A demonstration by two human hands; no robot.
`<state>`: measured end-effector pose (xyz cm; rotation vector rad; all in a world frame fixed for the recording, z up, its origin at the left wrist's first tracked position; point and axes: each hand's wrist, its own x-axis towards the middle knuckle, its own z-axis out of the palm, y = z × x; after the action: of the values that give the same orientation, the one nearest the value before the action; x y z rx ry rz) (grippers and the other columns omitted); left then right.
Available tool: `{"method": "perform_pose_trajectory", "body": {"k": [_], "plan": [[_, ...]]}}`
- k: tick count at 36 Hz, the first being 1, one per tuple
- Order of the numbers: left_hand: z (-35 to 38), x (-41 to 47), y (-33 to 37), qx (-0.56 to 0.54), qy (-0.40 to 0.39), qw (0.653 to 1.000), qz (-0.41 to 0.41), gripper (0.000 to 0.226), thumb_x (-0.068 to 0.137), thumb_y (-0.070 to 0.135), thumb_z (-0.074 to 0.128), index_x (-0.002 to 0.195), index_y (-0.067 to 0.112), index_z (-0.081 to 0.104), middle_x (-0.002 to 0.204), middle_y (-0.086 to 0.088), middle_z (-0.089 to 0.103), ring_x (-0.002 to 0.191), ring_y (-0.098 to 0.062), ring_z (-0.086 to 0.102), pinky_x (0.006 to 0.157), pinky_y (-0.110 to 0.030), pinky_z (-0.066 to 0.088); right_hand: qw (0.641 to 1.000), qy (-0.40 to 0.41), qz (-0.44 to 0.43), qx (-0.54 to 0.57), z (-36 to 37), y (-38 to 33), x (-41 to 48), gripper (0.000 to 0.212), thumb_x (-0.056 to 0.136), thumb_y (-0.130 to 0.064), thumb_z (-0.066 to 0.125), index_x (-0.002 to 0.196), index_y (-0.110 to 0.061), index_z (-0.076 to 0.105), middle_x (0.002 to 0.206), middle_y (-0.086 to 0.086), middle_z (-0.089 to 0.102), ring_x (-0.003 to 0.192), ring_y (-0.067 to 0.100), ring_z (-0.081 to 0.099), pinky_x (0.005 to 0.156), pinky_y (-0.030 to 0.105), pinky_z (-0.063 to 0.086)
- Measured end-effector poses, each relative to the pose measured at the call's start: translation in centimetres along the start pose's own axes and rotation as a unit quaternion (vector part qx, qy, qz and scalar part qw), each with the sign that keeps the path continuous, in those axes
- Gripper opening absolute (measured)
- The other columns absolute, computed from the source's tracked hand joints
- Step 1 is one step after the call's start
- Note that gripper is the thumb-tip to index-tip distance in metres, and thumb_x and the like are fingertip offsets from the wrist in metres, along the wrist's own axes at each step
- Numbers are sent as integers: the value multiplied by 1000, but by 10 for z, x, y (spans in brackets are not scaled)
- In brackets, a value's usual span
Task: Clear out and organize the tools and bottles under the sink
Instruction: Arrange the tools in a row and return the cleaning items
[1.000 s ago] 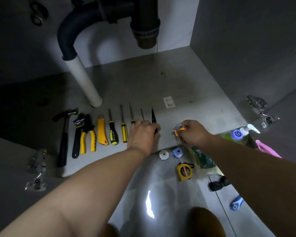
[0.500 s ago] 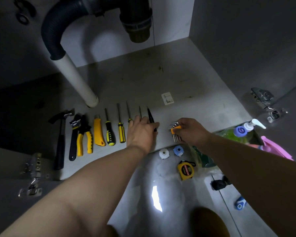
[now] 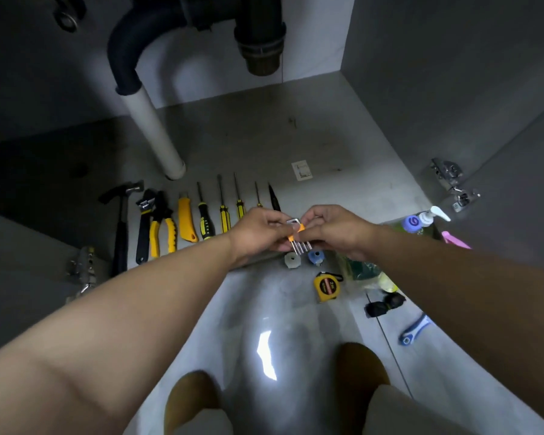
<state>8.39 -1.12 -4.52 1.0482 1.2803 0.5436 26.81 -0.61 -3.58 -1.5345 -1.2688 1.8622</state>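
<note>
Hands (image 3: 258, 229) (image 3: 339, 230) hide the hex keys' (image 3: 299, 238) holder

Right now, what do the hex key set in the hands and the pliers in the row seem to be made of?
Hex key set: bare bright metal keys, probably steel, in an orange holder that looks like matte plastic. Pliers: dark metal jaws; yellow handles with black strips, likely a rubber or plastic sleeve, though the dim light leaves that open.
</note>
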Motion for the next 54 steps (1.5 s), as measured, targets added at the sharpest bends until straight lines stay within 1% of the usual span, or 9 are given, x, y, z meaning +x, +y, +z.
{"method": "perform_pose_trajectory", "body": {"k": [7, 11, 16, 20, 31, 40, 45, 49, 54], "plan": [[-10, -2, -1, 53, -48, 997, -9, 20, 99, 14, 65, 110, -3, 68, 99, -19, 74, 79, -20, 71, 70, -25, 61, 947, -3, 24, -319, 4, 71, -18, 16, 84, -15, 75, 87, -19, 60, 85, 5, 68, 72, 14, 66, 70, 33, 58], [-24, 1, -2, 32, -41, 998, -26, 18, 102, 19, 61, 109, 4, 66, 94, -14, 76, 79, -18, 76, 72, -30, 64, 832, -43, 27, -553, 15, 117, -24, 52, 86, -19, 68, 132, -7, 47, 132, 19, 41, 112, 33, 54, 94, 37, 47], [-40, 4, -6, -30, -2, 999, -19, 17, 101, 12, 61, 114, 1, 64, 97, -13, 72, 65, -12, 74, 62, -28, 62, 806, 9, 71, -587, 41, 152, -23, 86, 82, -12, 61, 155, -27, 17, 161, 10, -5, 123, 41, 54, 88, 45, 54], [-52, 3, -11, -75, 9, 997, -7, 18, 97, 7, 67, 114, 8, 66, 113, -13, 72, 83, -20, 77, 73, -34, 64, 804, 31, 123, -581, 50, 161, -9, 99, 85, -3, 60, 159, -33, 2, 162, 17, -26, 128, 39, 52, 92, 43, 53], [-70, -11, -17, -40, 42, 998, -21, 29, 95, 6, 68, 124, 3, 65, 113, -19, 74, 97, -25, 73, 72, -28, 64, 773, 61, 126, -618, 51, 163, 10, 64, 90, -17, 61, 145, -28, 29, 137, 15, 37, 106, 38, 63, 77, 43, 55], [-78, -16, -7, -5, 109, 994, -26, 26, 96, 5, 67, 121, 10, 68, 114, -14, 73, 108, -30, 71, 93, -43, 60, 830, -71, 72, -549, 57, 123, 2, 70, 76, -54, 75, 135, -32, 45, 120, 6, 51, 106, 29, 59, 82, 34, 50], [-86, -14, 3, -26, 156, 987, -5, 32, 99, 6, 62, 128, 17, 67, 119, -8, 71, 88, -15, 66, 72, -22, 56, 956, -157, 57, -239, 40, 38, 3, 38, 82, -20, 76, 116, -30, 63, 92, 0, 71, 80, 19, 73, 71, 33, 61], [-93, -9, 7, -63, 199, 978, 5, 35, 97, -2, 61, 130, 9, 65, 125, -16, 68, 97, -19, 66, 89, -31, 57, 995, -49, -17, -91, 25, -17, 22, 39, 91, -7, 67, 124, -27, 62, 87, 7, 70, 73, 22, 71, 68, 32, 60], [-105, 2, 6, -101, 233, 967, 26, 38, 93, -5, 66, 130, 5, 64, 121, -13, 69, 92, -14, 68, 74, -17, 58, 983, 115, -89, -110, 14, -58, 71, 49, 87, -7, 67, 131, -28, 57, 101, 16, 67, 77, 27, 65, 66, 31, 58]]}}
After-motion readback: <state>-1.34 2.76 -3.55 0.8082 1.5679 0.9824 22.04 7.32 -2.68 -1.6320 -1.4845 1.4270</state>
